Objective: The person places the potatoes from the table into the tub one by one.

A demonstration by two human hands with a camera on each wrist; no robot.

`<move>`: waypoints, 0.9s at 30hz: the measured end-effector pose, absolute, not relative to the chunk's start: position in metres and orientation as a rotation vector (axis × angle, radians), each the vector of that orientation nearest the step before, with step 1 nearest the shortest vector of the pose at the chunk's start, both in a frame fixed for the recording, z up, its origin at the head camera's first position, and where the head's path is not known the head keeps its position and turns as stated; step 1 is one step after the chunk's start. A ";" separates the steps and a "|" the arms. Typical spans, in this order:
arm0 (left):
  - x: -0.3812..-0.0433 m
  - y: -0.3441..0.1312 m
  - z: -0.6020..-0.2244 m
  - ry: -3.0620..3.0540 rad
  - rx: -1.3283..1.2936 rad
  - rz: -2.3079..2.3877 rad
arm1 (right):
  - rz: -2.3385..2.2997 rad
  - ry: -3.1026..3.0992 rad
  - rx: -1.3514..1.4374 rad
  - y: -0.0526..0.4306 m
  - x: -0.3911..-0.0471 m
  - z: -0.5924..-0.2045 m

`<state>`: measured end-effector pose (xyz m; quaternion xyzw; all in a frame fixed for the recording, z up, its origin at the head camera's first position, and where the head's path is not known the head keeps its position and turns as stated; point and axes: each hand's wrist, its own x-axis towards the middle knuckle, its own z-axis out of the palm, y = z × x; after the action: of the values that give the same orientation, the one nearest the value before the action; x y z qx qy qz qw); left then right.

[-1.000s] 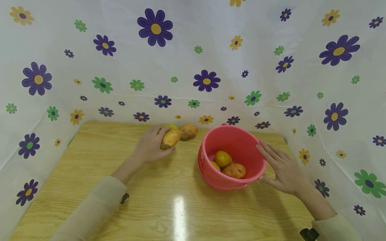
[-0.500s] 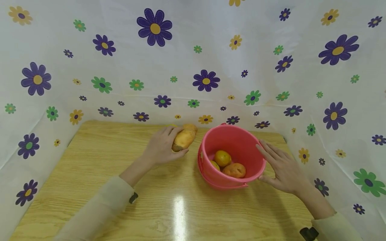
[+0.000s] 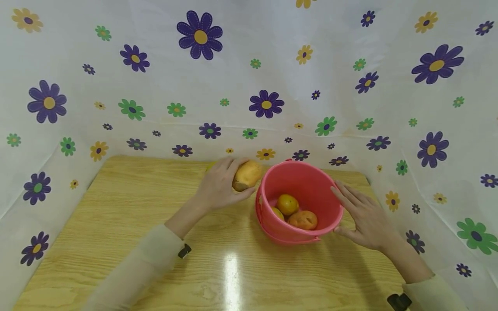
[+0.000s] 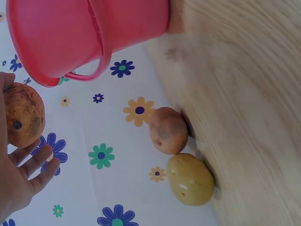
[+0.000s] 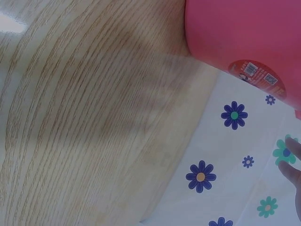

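Note:
In the head view, my left hand [image 3: 219,183] holds a brown potato [image 3: 248,175] with curled fingers, just left of the pink bucket's rim. The potato's spotted end [image 4: 26,115] shows in the left wrist view. My right hand [image 3: 363,220] rests straight fingers at the right rim of the bucket [image 3: 311,181], thumb lower at the same edge. Inside the bucket lie an orange-yellow round fruit [image 3: 288,204], a reddish potato [image 3: 303,220] and a partly hidden yellow thing [image 3: 278,213].
A brown potato [image 4: 168,130] and a smooth yellow oval thing [image 4: 190,179] lie side by side on the wooden table [image 3: 128,207], by the flowered cloth [image 3: 155,77] at the back. In the head view my left hand mostly hides them. The bucket's handle [image 4: 102,56] hangs at its side.
My left hand has moved right with the potato, from mid-table to beside the bucket. My right hand and the bucket have stayed in place.

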<state>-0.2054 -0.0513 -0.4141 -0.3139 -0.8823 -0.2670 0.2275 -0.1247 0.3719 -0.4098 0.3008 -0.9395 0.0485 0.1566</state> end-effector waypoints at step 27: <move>-0.205 -0.003 -0.381 -2.386 -1.110 -0.684 | 0.134 -2.688 0.861 0.371 -0.125 -0.409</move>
<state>-0.2048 -0.0032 -0.3815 -0.3993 -0.8579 -0.2460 0.2097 -0.1247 0.3710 -0.4086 0.3010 -0.9394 0.0469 0.1570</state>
